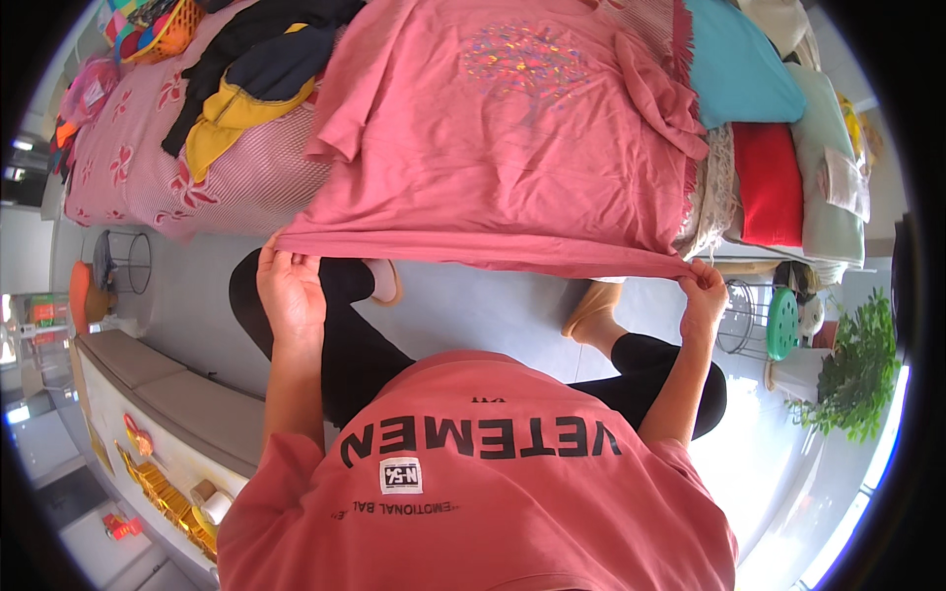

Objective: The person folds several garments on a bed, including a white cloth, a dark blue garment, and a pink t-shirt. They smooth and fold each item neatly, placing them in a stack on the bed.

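Note:
A pink T-shirt (483, 148) with a multicoloured print lies spread over the front of the bed, its hem stretched straight along the edge nearest me. My left hand (293, 286) grips the left corner of that hem, fingers closed on the cloth. At the opposite corner my right hand (703, 295) pinches the hem between thumb and fingers. The shirt's right sleeve (658, 98) is bunched and folded inward, while the left sleeve (340, 133) lies out to the side.
Dark and yellow clothing (246, 94) lies on the patterned bedspread (128, 148) at left. Blue cloth (744, 64), a red folded cloth (769, 182) and a pale green one (828, 177) sit at right. A green stool (782, 323) and a plant (852, 369) stand lower right; a grey bench (168, 394) lower left.

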Demonstrator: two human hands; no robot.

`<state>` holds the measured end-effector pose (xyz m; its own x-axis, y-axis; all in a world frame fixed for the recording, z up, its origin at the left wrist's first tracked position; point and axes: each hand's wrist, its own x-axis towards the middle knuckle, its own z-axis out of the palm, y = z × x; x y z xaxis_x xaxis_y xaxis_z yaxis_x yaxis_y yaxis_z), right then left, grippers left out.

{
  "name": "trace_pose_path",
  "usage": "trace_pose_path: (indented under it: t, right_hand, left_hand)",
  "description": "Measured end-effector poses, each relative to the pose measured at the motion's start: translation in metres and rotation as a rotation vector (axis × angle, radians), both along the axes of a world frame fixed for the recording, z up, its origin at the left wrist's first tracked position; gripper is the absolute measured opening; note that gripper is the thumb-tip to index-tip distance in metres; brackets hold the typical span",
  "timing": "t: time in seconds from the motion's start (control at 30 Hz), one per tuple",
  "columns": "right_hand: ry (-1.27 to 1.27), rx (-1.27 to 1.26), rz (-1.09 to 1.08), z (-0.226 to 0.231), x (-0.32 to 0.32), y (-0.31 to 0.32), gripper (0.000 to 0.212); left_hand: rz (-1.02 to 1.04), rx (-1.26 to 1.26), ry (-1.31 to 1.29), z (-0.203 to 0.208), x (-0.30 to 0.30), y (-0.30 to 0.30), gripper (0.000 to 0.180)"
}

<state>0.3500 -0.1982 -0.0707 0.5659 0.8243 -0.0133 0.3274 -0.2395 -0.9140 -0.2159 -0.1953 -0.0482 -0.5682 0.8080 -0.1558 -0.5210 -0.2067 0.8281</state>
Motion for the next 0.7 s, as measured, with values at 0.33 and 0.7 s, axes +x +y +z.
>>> trace_pose_path:
  t: [0.33, 0.7]
  right_hand:
    - [0.095, 0.059, -0.154, -0.01, 0.009, -0.001, 0.023]
    - [-0.711, -0.103, -0.228, -0.031, 0.026, -0.014, 0.021]
  left_hand:
    - [0.015, -0.158, 0.446, 0.003, 0.006, 0.003, 0.008]
    - [0.172, -0.221, 0.952, -0.008, -0.016, -0.004, 0.024]
